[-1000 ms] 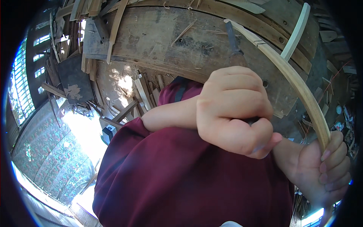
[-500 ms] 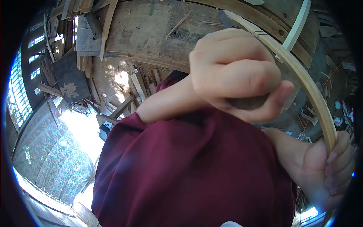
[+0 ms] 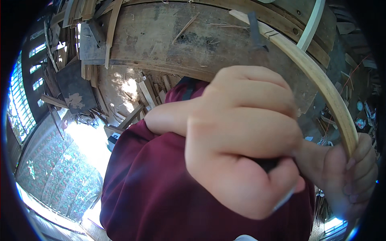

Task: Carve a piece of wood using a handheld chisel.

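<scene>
My left hand is closed large in the middle, its forearm coming from the left across my maroon clothing. It grips a knife, whose dark blade shows beyond my knuckles, lying against the upper end of a pale curved wooden strip; the handle is mostly hidden in my fist. My right hand, at the lower right, grips the bottom part of that strip, which arcs up and left to a tapered end bearing dark marks.
A worn board with wood slivers spans the top. Another pale strip stands out at upper right. Scrap wood lies on the ground, with a dark panel at left beside barred windows and bright translucent sheeting.
My left hand rose, then came down and nearer to me, looking larger now. The blade has shifted right onto the strip's upper part. My right hand keeps its grip.
</scene>
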A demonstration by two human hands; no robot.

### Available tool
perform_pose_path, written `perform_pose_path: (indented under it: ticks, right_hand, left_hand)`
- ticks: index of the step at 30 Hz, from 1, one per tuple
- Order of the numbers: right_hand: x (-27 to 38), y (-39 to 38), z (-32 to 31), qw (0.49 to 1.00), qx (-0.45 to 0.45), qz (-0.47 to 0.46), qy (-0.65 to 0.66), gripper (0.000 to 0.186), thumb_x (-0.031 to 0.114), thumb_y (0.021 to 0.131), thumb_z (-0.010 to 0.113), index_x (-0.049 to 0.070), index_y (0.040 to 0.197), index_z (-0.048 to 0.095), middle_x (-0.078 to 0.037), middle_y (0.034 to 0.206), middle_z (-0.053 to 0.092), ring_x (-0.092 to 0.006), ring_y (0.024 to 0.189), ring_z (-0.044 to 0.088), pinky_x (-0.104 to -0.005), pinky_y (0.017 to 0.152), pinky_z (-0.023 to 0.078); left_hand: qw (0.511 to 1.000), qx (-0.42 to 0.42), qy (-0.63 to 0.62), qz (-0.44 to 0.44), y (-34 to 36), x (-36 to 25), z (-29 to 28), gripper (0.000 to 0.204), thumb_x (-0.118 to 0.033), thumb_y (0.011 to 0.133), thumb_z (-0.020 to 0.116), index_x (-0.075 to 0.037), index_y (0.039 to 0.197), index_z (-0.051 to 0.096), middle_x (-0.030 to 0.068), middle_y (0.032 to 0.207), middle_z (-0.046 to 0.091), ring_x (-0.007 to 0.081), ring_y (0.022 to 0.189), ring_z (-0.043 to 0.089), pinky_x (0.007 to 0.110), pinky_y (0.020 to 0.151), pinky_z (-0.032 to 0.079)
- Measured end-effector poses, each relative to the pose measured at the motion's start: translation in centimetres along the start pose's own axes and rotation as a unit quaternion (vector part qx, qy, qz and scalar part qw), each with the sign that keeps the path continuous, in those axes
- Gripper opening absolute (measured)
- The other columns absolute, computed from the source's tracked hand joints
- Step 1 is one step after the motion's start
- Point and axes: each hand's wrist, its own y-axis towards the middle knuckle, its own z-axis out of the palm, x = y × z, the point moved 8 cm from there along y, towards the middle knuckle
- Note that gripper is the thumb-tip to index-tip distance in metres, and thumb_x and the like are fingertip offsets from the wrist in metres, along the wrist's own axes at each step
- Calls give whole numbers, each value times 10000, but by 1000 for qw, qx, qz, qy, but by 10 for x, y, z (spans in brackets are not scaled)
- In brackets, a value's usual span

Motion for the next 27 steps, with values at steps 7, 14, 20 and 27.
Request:
perform_pose_path:
  ticks: [7, 14, 20, 27]
  right_hand:
    - [-11, -13, 4, 941, 310, 86, -103, 288, 312, 909, 526, 209, 646, 470, 107, 612, 500, -5, 544, 456, -169, 557, 336]
    - [-9, -34, 38, 956, 291, 41, -16, 387, 265, 875, 560, 212, 549, 358, 112, 482, 377, 6, 395, 324, -156, 419, 223]
    - [-5, -47, 49, 956, 294, 3, 15, 471, 269, 863, 587, 217, 496, 297, 118, 411, 301, 9, 312, 240, -152, 342, 156]
    - [-5, -51, 55, 956, 294, -23, -2, 505, 323, 890, 601, 216, 507, 290, 123, 417, 281, 7, 322, 224, -162, 352, 159]
  left_hand:
    - [951, 285, 119, -35, 6, -5, 0, 295, -334, 960, 604, -138, 861, 406, 17, 746, 558, 125, 566, 537, 281, 504, 496]
    - [966, 237, 107, 4, -12, -14, -10, 298, -303, 959, 614, -115, 848, 412, 20, 688, 542, 134, 512, 522, 292, 488, 504]
    - [966, 245, 81, 30, -15, -14, -15, 286, -276, 951, 629, -95, 849, 433, 34, 686, 557, 146, 513, 523, 306, 471, 500]
    - [970, 227, 82, 17, -11, -8, -16, 290, -275, 952, 628, -102, 837, 426, 30, 694, 550, 142, 509, 520, 291, 469, 489]
